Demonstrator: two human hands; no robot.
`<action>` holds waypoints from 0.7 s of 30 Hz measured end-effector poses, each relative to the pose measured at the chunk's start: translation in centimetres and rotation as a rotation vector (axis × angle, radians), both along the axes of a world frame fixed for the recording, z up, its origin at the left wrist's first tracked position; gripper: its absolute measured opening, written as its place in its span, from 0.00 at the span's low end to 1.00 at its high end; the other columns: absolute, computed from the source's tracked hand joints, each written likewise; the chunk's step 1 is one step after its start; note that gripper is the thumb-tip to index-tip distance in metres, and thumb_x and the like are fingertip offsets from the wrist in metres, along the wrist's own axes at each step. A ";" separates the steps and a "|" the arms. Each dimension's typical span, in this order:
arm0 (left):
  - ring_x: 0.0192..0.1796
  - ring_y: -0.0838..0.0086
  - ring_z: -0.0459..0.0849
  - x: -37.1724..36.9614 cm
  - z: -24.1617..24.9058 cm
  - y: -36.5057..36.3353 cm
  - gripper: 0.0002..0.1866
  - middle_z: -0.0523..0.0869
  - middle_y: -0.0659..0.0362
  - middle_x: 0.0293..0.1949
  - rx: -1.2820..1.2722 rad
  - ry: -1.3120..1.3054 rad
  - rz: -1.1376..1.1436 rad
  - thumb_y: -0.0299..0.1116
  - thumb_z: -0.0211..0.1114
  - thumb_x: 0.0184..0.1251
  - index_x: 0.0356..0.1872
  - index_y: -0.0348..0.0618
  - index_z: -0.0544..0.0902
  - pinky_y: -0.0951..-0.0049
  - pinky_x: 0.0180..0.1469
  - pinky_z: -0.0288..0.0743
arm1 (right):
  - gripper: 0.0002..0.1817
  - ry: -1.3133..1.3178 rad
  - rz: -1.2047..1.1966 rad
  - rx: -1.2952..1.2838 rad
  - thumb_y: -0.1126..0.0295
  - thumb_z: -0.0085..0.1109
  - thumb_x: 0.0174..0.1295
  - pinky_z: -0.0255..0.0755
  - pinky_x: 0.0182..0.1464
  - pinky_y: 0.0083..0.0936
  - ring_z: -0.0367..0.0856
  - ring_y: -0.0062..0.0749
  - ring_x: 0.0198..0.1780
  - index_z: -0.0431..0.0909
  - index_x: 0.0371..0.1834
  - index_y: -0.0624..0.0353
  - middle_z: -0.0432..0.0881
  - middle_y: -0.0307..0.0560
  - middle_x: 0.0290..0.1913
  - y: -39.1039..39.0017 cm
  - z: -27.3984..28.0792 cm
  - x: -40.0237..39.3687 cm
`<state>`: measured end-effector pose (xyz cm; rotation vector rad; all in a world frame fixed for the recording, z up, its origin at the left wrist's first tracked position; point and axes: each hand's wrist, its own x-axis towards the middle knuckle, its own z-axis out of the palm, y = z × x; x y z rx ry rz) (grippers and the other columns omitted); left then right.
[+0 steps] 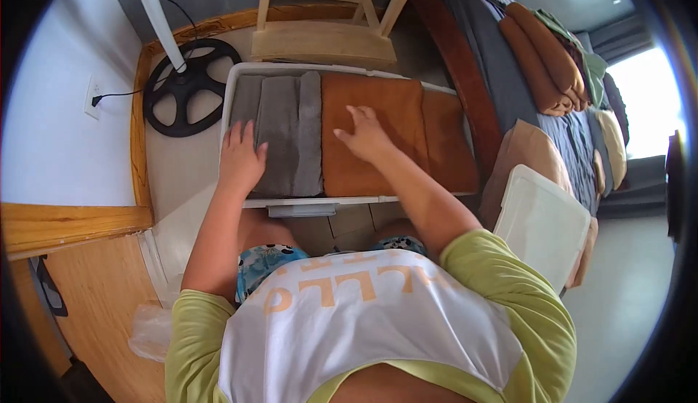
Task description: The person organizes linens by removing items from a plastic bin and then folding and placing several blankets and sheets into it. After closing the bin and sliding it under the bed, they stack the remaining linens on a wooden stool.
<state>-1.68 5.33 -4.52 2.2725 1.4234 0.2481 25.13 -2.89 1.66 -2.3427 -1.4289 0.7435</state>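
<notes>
A white storage bin (291, 203) stands in front of me, holding folded cloth. Grey folded fabric (280, 137) fills its left side, and orange-brown folded fabric (378, 174) takes up the middle and right. My left hand (243, 159) rests at the left edge of the grey fabric, fingers apart and holding nothing. Over the orange-brown fabric is my right hand (363, 135), palm down with spread fingers; it seems to touch the cloth. Both hands are open.
Behind the bin is a wooden stool (327, 36). A black fan base (190, 86) stands left, its cord running to a wall outlet (93, 97). To the right, a white lid (542, 221) leans by the bed (472, 39), where rolled brown cloth (542, 61) lies.
</notes>
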 end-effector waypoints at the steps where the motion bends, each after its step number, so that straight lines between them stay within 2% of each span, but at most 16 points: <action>1: 0.71 0.43 0.58 1.5 1.2 -0.4 0.35 0.59 0.43 0.70 0.147 -0.045 -0.048 0.45 0.61 0.64 0.69 0.43 0.63 0.49 0.69 0.57 | 0.37 -0.053 0.055 0.048 0.55 0.60 0.61 0.58 0.70 0.38 0.57 0.52 0.71 0.58 0.70 0.60 0.53 0.58 0.72 -1.6 1.8 0.8; 2: 0.73 0.44 0.54 2.8 2.0 -0.4 0.35 0.57 0.45 0.71 0.299 -0.097 -0.106 0.48 0.62 0.63 0.69 0.48 0.64 0.42 0.70 0.53 | 0.36 -0.110 0.100 0.099 0.56 0.61 0.60 0.58 0.70 0.38 0.57 0.51 0.71 0.60 0.69 0.59 0.55 0.59 0.71 -3.5 3.7 1.7; 3: 0.73 0.44 0.54 4.1 1.9 -0.3 0.35 0.57 0.45 0.71 0.308 -0.113 -0.142 0.48 0.62 0.63 0.69 0.48 0.64 0.42 0.70 0.53 | 0.36 -0.171 0.116 0.141 0.57 0.61 0.60 0.58 0.70 0.38 0.58 0.53 0.71 0.60 0.69 0.57 0.56 0.58 0.70 -5.4 5.7 2.8; 5: 0.75 0.47 0.47 7.6 1.3 -0.8 0.34 0.54 0.51 0.74 0.356 -0.071 -0.256 0.54 0.60 0.62 0.70 0.62 0.65 0.27 0.67 0.42 | 0.35 -0.319 0.088 0.184 0.60 0.62 0.58 0.59 0.69 0.40 0.58 0.54 0.70 0.62 0.69 0.54 0.58 0.56 0.70 -9.4 10.5 4.9; 6: 0.75 0.47 0.47 9.1 -0.1 -1.3 0.34 0.54 0.51 0.74 0.374 -0.103 -0.293 0.54 0.60 0.62 0.70 0.62 0.65 0.27 0.67 0.42 | 0.35 -0.392 0.050 0.178 0.61 0.64 0.57 0.59 0.69 0.41 0.59 0.55 0.70 0.63 0.68 0.53 0.59 0.56 0.69 -11.4 13.0 6.0; 8: 0.77 0.49 0.42 10.4 -3.8 -1.5 0.32 0.49 0.59 0.76 0.218 0.051 -0.297 0.58 0.55 0.65 0.70 0.69 0.63 0.20 0.63 0.35 | 0.35 -0.610 -0.034 0.220 0.63 0.66 0.54 0.59 0.69 0.41 0.59 0.55 0.69 0.64 0.67 0.52 0.61 0.57 0.68 -16.4 16.9 9.4; 9: 0.77 0.51 0.39 10.7 -4.2 -1.5 0.31 0.46 0.62 0.77 0.150 0.159 -0.279 0.59 0.50 0.67 0.71 0.70 0.62 0.20 0.63 0.33 | 0.36 -0.709 -0.089 0.222 0.63 0.67 0.53 0.57 0.70 0.42 0.59 0.55 0.69 0.65 0.66 0.52 0.62 0.58 0.67 -19.2 19.1 11.8; 11: 0.78 0.54 0.33 11.9 -5.3 -0.7 0.29 0.42 0.66 0.78 0.064 0.348 -0.260 0.60 0.42 0.71 0.72 0.71 0.60 0.20 0.63 0.30 | 0.34 -1.047 -0.389 0.266 0.62 0.67 0.54 0.54 0.70 0.41 0.59 0.54 0.69 0.66 0.66 0.55 0.66 0.56 0.66 -29.3 19.8 20.4; 12: 0.78 0.55 0.30 12.4 -5.7 -0.7 0.29 0.39 0.68 0.78 0.034 0.435 -0.257 0.59 0.39 0.72 0.72 0.71 0.59 0.20 0.63 0.29 | 0.32 -1.148 -0.364 0.268 0.61 0.64 0.58 0.54 0.70 0.40 0.60 0.52 0.69 0.66 0.65 0.58 0.66 0.57 0.66 -33.9 22.9 22.0; 13: 0.78 0.55 0.30 12.8 -5.8 -0.9 0.29 0.39 0.68 0.78 0.048 0.424 -0.265 0.59 0.39 0.72 0.72 0.71 0.59 0.20 0.63 0.29 | 0.30 -1.209 -0.477 0.243 0.57 0.61 0.61 0.55 0.70 0.41 0.62 0.52 0.67 0.68 0.64 0.59 0.68 0.58 0.65 -38.3 25.1 23.2; 14: 0.78 0.56 0.29 13.3 -5.5 -0.9 0.28 0.38 0.68 0.78 0.013 0.468 -0.255 0.58 0.38 0.73 0.73 0.71 0.58 0.20 0.64 0.29 | 0.30 -1.403 -0.478 0.106 0.55 0.59 0.63 0.58 0.68 0.43 0.66 0.53 0.64 0.68 0.63 0.61 0.71 0.58 0.62 -46.0 25.3 27.7; 16: 0.78 0.57 0.28 13.8 -4.8 -0.8 0.28 0.37 0.69 0.78 0.010 0.504 -0.244 0.56 0.37 0.74 0.73 0.70 0.58 0.21 0.64 0.28 | 0.35 -1.388 -0.691 -0.182 0.46 0.55 0.64 0.60 0.67 0.44 0.67 0.55 0.64 0.66 0.64 0.63 0.73 0.60 0.61 -56.5 25.6 29.5; 18: 0.78 0.58 0.27 13.7 -4.2 -1.2 0.27 0.38 0.69 0.78 -0.054 0.487 -0.240 0.54 0.40 0.74 0.73 0.71 0.58 0.22 0.65 0.27 | 0.44 -0.986 -1.258 -0.389 0.35 0.42 0.64 0.58 0.68 0.45 0.65 0.59 0.65 0.60 0.69 0.63 0.67 0.61 0.66 -61.2 25.1 28.2; 19: 0.78 0.58 0.27 13.6 -3.6 -1.4 0.27 0.38 0.69 0.78 -0.037 0.478 -0.241 0.54 0.40 0.74 0.73 0.71 0.58 0.22 0.65 0.27 | 0.45 -0.839 -1.302 -0.314 0.33 0.41 0.63 0.57 0.68 0.45 0.63 0.59 0.67 0.59 0.70 0.63 0.66 0.62 0.67 -65.0 23.5 29.0; 20: 0.78 0.57 0.33 13.4 -3.1 -1.7 0.28 0.42 0.65 0.78 -0.103 0.423 -0.208 0.49 0.45 0.72 0.73 0.65 0.58 0.27 0.67 0.33 | 0.47 -0.688 -1.336 -0.242 0.32 0.40 0.63 0.56 0.69 0.46 0.62 0.59 0.68 0.57 0.71 0.62 0.64 0.63 0.68 -68.2 21.2 30.2; 21: 0.78 0.56 0.39 13.6 -2.7 -2.1 0.30 0.46 0.60 0.77 -0.171 0.373 -0.176 0.44 0.50 0.70 0.73 0.60 0.58 0.33 0.70 0.38 | 0.47 -0.681 -1.345 -0.237 0.32 0.40 0.63 0.56 0.69 0.46 0.62 0.59 0.68 0.57 0.71 0.62 0.64 0.63 0.68 -69.5 19.2 30.6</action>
